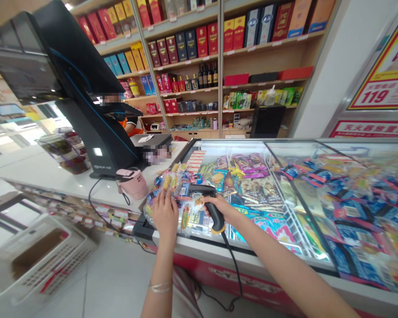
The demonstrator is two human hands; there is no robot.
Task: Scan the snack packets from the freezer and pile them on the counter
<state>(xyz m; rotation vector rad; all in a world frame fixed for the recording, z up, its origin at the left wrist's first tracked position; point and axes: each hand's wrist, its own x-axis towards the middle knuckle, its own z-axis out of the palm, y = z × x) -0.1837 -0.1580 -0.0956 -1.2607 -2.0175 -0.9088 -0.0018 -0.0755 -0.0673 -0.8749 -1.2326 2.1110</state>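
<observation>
My right hand (pixel 219 206) is closed round the grip of a black barcode scanner (pixel 205 196), whose head points left over a pile of clear snack packets (pixel 172 187) lying on the glass lid of the chest freezer (pixel 285 198). The scanner's black cable (pixel 234 265) hangs down the freezer's front. My left hand (pixel 165 213) lies flat on the packets with its fingers stretched out, pressing them down. A thin bracelet sits on my left forearm.
A black checkout terminal (pixel 86 110) stands on the white counter (pixel 53 176) at left, a pink pouch (pixel 132 182) beside it. A person in orange sits behind it. Shelves of boxed goods (pixel 192 44) fill the back wall. A white basket (pixel 36 256) stands on the floor at lower left.
</observation>
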